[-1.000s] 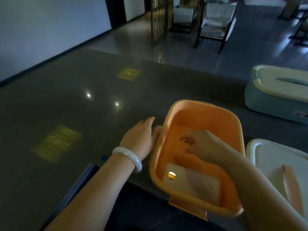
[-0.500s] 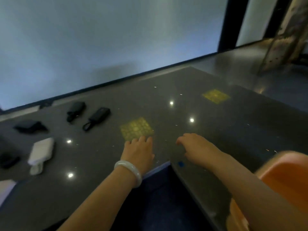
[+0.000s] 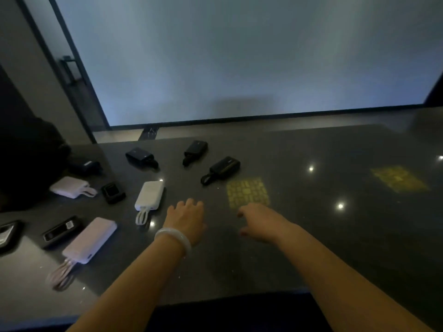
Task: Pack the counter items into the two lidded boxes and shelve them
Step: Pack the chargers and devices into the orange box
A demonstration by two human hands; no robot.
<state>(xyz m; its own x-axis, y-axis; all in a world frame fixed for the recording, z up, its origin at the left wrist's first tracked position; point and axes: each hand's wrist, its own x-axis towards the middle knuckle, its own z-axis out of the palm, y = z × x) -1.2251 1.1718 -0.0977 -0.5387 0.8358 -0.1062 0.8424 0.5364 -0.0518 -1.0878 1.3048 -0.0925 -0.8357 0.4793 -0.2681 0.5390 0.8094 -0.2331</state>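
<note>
mostly slim rectangular power banks (image 3: 149,195)

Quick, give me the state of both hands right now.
Left hand: open, holding nothing, over the counter.
Right hand: open, fingers loosely curled, holding nothing.

Dark speckled worktop (image 3: 311,248), glossy, dotted with bright light reflections. Two yellow patterned patches (image 3: 248,192) glowing on its surface, well apart. Behind, a pale wall (image 3: 239,56) and a dark door frame (image 3: 79,75) at left.

Bare counter (image 3: 335,248) rightward (power banks (image 3: 149,195) left)
</note>
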